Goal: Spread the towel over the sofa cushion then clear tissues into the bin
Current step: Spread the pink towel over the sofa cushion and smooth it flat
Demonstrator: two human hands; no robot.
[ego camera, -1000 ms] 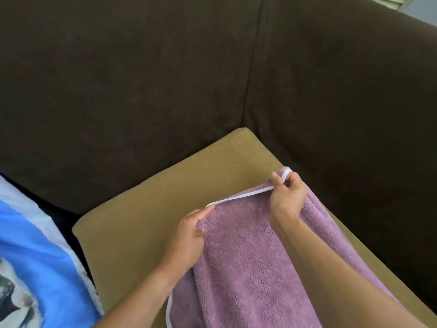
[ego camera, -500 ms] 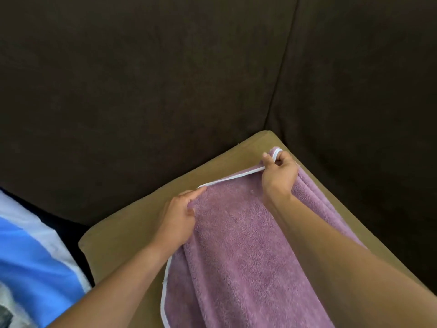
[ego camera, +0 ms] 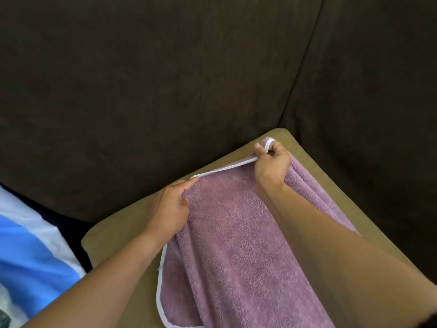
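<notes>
A fluffy mauve towel (ego camera: pixel 236 245) with white piping lies on the tan seat cushion (ego camera: pixel 123 235) of a dark brown sofa. My right hand (ego camera: pixel 272 166) pinches the towel's far right corner close to the cushion's back corner. My left hand (ego camera: pixel 172 209) grips the far edge of the towel further left, index finger stretched along the white piping. The piping runs taut between both hands. The towel's left side is bunched and folded under my left forearm. No tissues or bin are in view.
The dark brown sofa backrest (ego camera: pixel 165 91) rises directly behind the cushion, and the sofa's side (ego camera: pixel 378 114) stands to the right. A blue and white pillow (ego camera: pixel 30 252) lies at the lower left beside the cushion. Bare tan cushion shows left of the towel.
Both hands have carried the towel's far edge further toward the back of the cushion. The right hand now sits near the cushion's back corner.
</notes>
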